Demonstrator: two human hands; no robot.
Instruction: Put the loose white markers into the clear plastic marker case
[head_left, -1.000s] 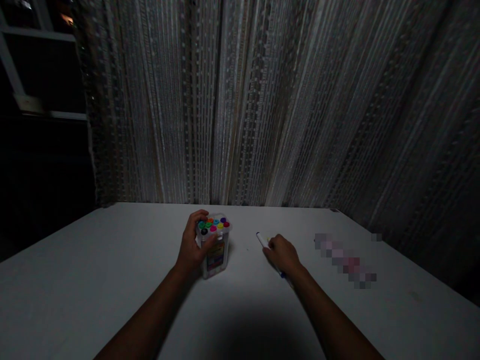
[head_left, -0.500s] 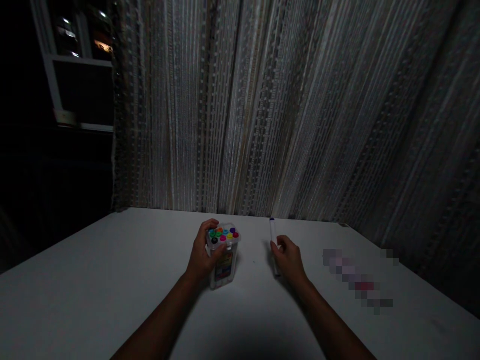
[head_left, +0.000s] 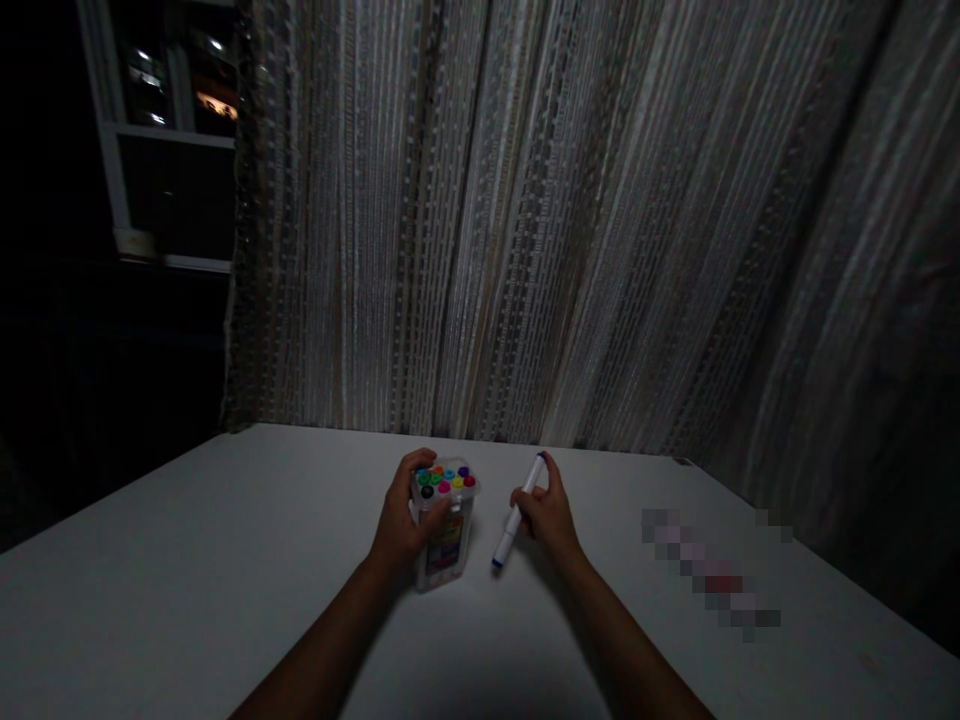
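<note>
My left hand (head_left: 406, 510) is wrapped round a clear plastic marker case (head_left: 445, 545) standing on the white table. Several markers (head_left: 444, 487) sit upright in it, their coloured ends showing at the top: green, black, pink, yellow, red, purple, blue and orange. To the right of the case, my right hand (head_left: 548, 510) grips a white marker (head_left: 514, 520) with dark blue ends. The marker slants, its lower end pointing down and left toward the case, and one finger rests near its upper end.
The white table (head_left: 285, 540) runs back to a patterned grey curtain (head_left: 487, 220). On the table's right side lies a blurred-out, pixelated item (head_left: 709, 572), which I cannot make out. A dark window (head_left: 169, 150) is at the upper left.
My right hand has moved left toward the case, and the marker in it has tilted from nearly upright to a slant. The left hand still holds the case.
</note>
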